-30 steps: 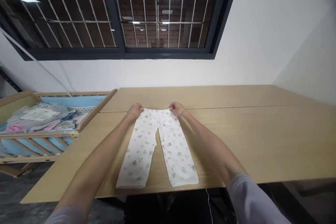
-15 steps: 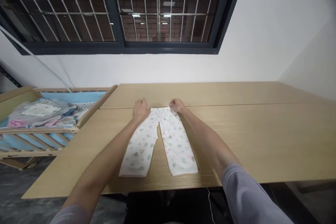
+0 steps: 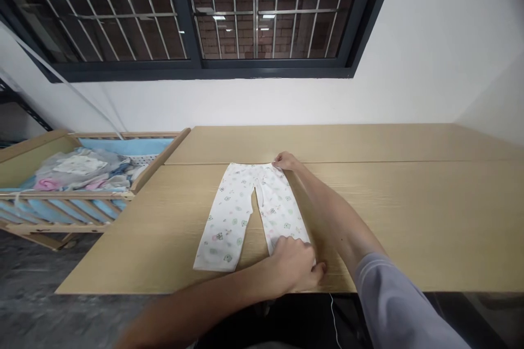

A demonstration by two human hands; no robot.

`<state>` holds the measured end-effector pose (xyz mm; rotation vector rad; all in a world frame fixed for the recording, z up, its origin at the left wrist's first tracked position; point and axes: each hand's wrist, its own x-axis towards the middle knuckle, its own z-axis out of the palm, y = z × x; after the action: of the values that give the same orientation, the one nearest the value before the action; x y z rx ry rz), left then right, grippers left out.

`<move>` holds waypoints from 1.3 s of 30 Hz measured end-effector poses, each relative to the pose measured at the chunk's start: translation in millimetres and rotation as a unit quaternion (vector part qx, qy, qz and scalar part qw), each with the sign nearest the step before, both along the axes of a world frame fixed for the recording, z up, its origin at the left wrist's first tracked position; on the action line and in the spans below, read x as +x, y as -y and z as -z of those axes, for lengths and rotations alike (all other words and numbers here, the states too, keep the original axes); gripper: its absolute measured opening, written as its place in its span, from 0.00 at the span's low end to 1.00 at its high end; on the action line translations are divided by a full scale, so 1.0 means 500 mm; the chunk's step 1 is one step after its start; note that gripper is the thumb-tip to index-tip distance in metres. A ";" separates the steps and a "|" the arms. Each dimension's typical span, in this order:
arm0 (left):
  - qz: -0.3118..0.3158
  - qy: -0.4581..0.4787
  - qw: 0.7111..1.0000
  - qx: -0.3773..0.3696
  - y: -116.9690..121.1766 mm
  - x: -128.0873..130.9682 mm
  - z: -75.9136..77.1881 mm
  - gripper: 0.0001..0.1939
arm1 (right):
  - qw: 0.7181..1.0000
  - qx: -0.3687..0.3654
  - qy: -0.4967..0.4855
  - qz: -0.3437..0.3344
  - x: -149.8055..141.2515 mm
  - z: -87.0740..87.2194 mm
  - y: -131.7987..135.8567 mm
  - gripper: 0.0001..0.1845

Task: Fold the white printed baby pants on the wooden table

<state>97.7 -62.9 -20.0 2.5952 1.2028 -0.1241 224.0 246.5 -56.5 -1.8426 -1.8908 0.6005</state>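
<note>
1. Specimen: white baby trousers [image 3: 233,218] with small green and pink print, lying flat on the light wood table [image 3: 409,202] at 12 o'clock, waistband farthest from the wearer.
2. Right hand [image 3: 287,161]: at the garment's 1 o'clock corner, fingers and thumb together, apparently pinching the waistband corner. Forearm runs in from 4 o'clock; grey sleeve [image 3: 393,305] at the elbow.
3. Left hand [image 3: 292,264]: arm reaches across from 8 o'clock, fingers curled together over the cuff of the right-hand leg as seen. Thumb hidden; pinch or press cannot be told.
4. Both hands bear on one leg, at opposite ends, apparently keeping it straight and flat.
5. Nearby: wooden cot [image 3: 73,195] at 9 o'clock, holding a pile of clothes [image 3: 77,166].
</note>
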 end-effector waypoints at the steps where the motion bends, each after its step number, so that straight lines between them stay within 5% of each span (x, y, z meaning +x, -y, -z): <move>1: 0.000 0.005 1.000 0.002 -0.002 -0.002 0.002 0.22 | 1.000 -0.002 0.000 0.000 -0.002 -0.001 0.001 0.05; 11: -0.057 0.110 0.992 -0.011 0.005 -0.066 -0.054 0.15 | 1.000 0.003 -0.027 0.007 -0.013 -0.036 0.008 0.09; 22: -0.252 0.341 0.898 -0.119 0.049 -0.206 -0.071 0.20 | 0.998 0.038 -0.055 0.005 -0.120 -0.115 0.010 0.17; 27: -0.341 0.348 0.867 -0.099 0.082 -0.278 -0.052 0.23 | 0.996 0.062 -0.058 -0.010 -0.205 -0.116 0.013 0.18; 39: -0.433 0.218 0.875 0.025 0.095 -0.390 -0.004 0.20 | 0.998 0.056 -0.025 -0.014 -0.364 -0.077 0.013 0.21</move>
<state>-97.5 -110.2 -17.8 1.7192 2.0126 0.6350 41.9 240.0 -17.9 -1.7186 -1.8803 0.5345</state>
